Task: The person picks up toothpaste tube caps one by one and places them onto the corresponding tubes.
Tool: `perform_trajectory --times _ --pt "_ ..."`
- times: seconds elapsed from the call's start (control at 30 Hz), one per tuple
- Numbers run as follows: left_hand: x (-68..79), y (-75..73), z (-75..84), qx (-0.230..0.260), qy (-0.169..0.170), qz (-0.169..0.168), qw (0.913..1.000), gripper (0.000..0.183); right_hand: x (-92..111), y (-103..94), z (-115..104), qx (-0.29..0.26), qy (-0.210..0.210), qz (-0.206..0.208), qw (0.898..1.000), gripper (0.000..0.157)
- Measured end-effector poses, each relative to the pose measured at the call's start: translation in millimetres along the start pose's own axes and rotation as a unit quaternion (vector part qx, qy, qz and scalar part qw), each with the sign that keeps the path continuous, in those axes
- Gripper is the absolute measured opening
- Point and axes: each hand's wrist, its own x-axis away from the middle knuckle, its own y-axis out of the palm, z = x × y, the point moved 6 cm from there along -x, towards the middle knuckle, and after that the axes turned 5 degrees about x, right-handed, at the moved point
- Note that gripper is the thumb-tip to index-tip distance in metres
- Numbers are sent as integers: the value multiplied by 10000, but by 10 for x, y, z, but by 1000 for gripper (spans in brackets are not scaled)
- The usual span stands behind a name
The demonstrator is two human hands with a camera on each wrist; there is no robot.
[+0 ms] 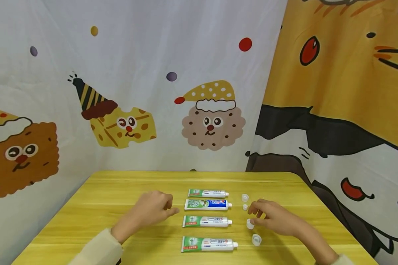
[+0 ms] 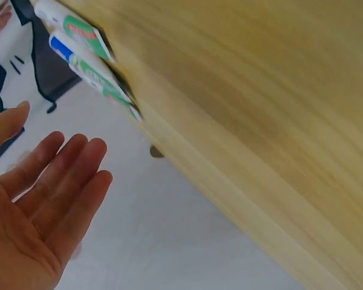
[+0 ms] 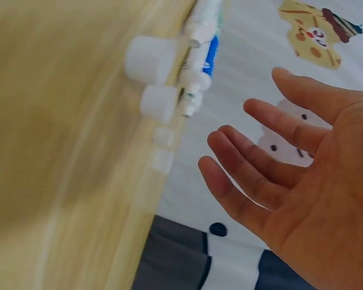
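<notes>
Several uncapped toothpaste tubes lie in a column at mid-table, nozzles to the right. Nearest is a green-and-white tube (image 1: 209, 244); beyond it come a similar tube (image 1: 205, 221), a blue-and-green tube (image 1: 207, 204) and another green-and-white tube (image 1: 208, 193). White caps stand in a row right of the nozzles: a near cap (image 1: 257, 240), a second cap (image 1: 250, 224), a small cap (image 1: 245, 207) and a far cap (image 1: 245, 198). My right hand (image 1: 276, 217) hovers beside the caps, its fingers relaxed and holding nothing. Left of the tubes, my left hand (image 1: 150, 208) hangs in the air, also holding nothing.
Beneath everything is a yellow wood-grain table (image 1: 119, 184), its far edge against a white cartoon-print curtain (image 1: 136, 55). At the right hangs an orange, black and white printed cloth (image 1: 335, 92).
</notes>
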Motion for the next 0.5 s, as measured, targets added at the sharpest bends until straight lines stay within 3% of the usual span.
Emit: perform_trajectory --times 0.23,0.4,0.5 --pt "-76 140 244 397 501 -466 9969 18 72 103 90 -248 33 -270 9993 19" --pt "-116 273 402 558 628 -809 9932 21 98 167 72 -365 -153 -348 9986 21" --pt "-113 357 515 618 719 -942 9910 23 131 220 62 -339 -53 -515 9981 24"
